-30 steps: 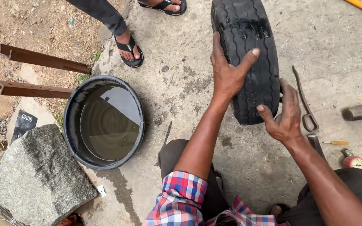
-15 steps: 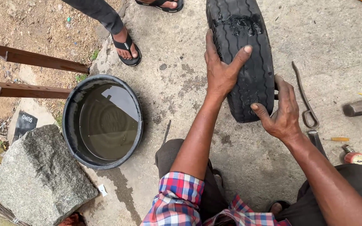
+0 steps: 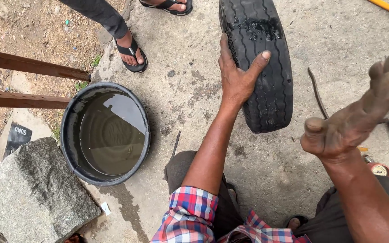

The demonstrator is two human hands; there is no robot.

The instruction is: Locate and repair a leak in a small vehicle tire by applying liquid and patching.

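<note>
Rough concrete ground (image 3: 194,90) lies underfoot, with a black tyre (image 3: 262,63) standing upright on its tread. The left hand (image 3: 237,74) grips the tyre's tread, thumb spread across it. The right hand (image 3: 361,117) hangs open, apart from the tyre's right side, holding nothing. A water-filled black tub (image 3: 106,135) sits left of the tyre, a grey stone (image 3: 32,193) beyond it

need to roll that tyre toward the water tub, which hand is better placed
Likely the left hand: it already grips the tyre on the tub side. The right hand is raised, touching nothing.
</note>
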